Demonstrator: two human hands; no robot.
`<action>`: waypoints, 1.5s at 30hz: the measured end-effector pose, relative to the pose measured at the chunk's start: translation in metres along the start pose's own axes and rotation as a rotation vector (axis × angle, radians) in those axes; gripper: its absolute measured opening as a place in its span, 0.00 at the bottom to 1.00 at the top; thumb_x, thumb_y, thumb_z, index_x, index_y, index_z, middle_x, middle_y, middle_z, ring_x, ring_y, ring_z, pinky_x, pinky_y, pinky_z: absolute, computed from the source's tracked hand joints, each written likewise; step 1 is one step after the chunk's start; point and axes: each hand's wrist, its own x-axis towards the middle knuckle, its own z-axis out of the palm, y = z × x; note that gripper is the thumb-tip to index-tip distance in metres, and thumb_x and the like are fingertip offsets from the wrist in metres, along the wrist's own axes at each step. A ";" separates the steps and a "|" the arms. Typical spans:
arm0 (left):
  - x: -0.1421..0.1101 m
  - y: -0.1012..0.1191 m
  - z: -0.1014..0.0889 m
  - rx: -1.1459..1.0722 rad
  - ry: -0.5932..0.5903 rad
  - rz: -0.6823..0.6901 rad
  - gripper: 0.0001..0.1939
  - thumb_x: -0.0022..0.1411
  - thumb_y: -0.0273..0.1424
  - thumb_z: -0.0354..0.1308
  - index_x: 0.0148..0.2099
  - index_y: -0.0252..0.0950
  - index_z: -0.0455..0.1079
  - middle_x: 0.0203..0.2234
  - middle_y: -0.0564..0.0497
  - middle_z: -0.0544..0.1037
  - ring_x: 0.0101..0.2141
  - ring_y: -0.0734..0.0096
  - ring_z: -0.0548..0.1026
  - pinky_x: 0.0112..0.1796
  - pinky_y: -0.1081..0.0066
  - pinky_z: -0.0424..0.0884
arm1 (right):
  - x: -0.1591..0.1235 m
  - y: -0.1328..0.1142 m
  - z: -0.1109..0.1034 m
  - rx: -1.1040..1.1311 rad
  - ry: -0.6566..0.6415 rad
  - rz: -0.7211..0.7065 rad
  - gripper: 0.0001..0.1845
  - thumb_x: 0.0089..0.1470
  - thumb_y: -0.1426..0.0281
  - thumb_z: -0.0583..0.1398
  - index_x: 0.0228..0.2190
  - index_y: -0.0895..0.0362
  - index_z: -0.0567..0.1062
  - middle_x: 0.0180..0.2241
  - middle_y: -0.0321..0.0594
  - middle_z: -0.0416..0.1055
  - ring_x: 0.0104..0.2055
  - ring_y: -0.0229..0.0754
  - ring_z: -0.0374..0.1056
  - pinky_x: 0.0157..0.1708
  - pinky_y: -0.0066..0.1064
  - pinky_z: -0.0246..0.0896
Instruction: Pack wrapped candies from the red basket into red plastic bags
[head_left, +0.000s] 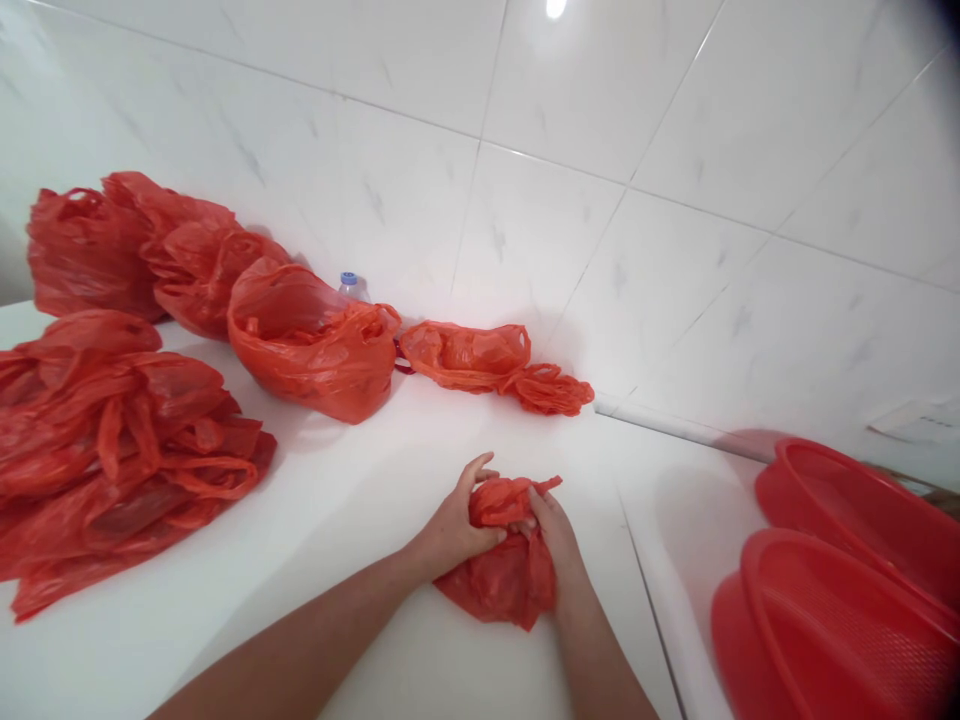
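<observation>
A crumpled red plastic bag [504,570] lies on the white counter [337,500] just in front of me. My left hand [456,520] is closed over its upper left part, fingers curled into the plastic. My right hand [553,530] grips the bag from the right, with its fingers pressed into the bunched top. The two hands almost touch over the bag.
A flat pile of red bags [112,450] lies at the left. Bulging red bags [307,345] line the tiled wall, with a folded bag and a knotted one [551,390] beside them. A bottle cap [349,281] peeks out behind. Red plastic baskets [847,590] sit at the right.
</observation>
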 end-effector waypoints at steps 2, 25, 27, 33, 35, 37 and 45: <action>-0.003 0.000 0.001 0.166 0.071 0.125 0.39 0.50 0.24 0.62 0.62 0.46 0.54 0.59 0.45 0.57 0.52 0.58 0.65 0.52 0.60 0.62 | -0.001 0.000 0.001 -0.007 0.025 0.020 0.19 0.48 0.58 0.65 0.20 0.56 0.65 0.14 0.28 0.55 0.17 0.33 0.53 0.21 0.26 0.53; 0.007 -0.003 -0.009 0.134 0.233 0.002 0.07 0.55 0.31 0.54 0.27 0.37 0.70 0.24 0.53 0.74 0.28 0.69 0.69 0.31 0.72 0.63 | -0.012 -0.005 0.004 -0.149 -0.070 -0.026 0.17 0.42 0.65 0.68 0.37 0.56 0.76 0.27 0.36 0.73 0.26 0.38 0.66 0.32 0.30 0.62; 0.006 -0.001 -0.009 0.141 0.244 0.029 0.07 0.55 0.31 0.53 0.27 0.37 0.69 0.24 0.53 0.73 0.28 0.69 0.68 0.31 0.72 0.63 | -0.013 -0.006 0.007 -0.240 -0.041 -0.059 0.21 0.40 0.69 0.68 0.39 0.54 0.74 0.28 0.36 0.74 0.27 0.39 0.67 0.32 0.31 0.62; 0.000 0.007 -0.004 0.202 0.214 0.175 0.05 0.53 0.25 0.54 0.27 0.39 0.69 0.31 0.51 0.73 0.32 0.68 0.69 0.37 0.70 0.64 | -0.014 -0.003 0.016 -0.656 0.121 -0.213 0.14 0.44 0.76 0.58 0.35 0.53 0.74 0.29 0.35 0.73 0.28 0.40 0.66 0.28 0.28 0.60; -0.003 0.008 -0.002 0.226 0.187 0.221 0.06 0.52 0.24 0.54 0.28 0.39 0.69 0.31 0.50 0.73 0.34 0.67 0.69 0.39 0.69 0.64 | -0.014 -0.001 0.016 -0.722 0.177 -0.280 0.11 0.46 0.75 0.57 0.33 0.53 0.75 0.29 0.35 0.74 0.30 0.40 0.66 0.29 0.29 0.59; -0.004 0.008 -0.001 0.252 0.164 0.268 0.06 0.52 0.23 0.54 0.29 0.40 0.69 0.32 0.49 0.74 0.35 0.66 0.69 0.40 0.68 0.64 | -0.014 0.001 0.015 -0.721 0.192 -0.327 0.12 0.47 0.74 0.56 0.34 0.52 0.76 0.32 0.35 0.74 0.33 0.41 0.67 0.31 0.29 0.60; -0.006 0.004 -0.007 0.440 0.187 0.421 0.09 0.51 0.20 0.54 0.31 0.40 0.64 0.38 0.48 0.74 0.40 0.64 0.70 0.43 0.66 0.65 | -0.020 -0.007 0.006 -0.245 -0.004 -0.145 0.16 0.47 0.68 0.62 0.41 0.54 0.76 0.43 0.42 0.73 0.44 0.47 0.68 0.43 0.35 0.63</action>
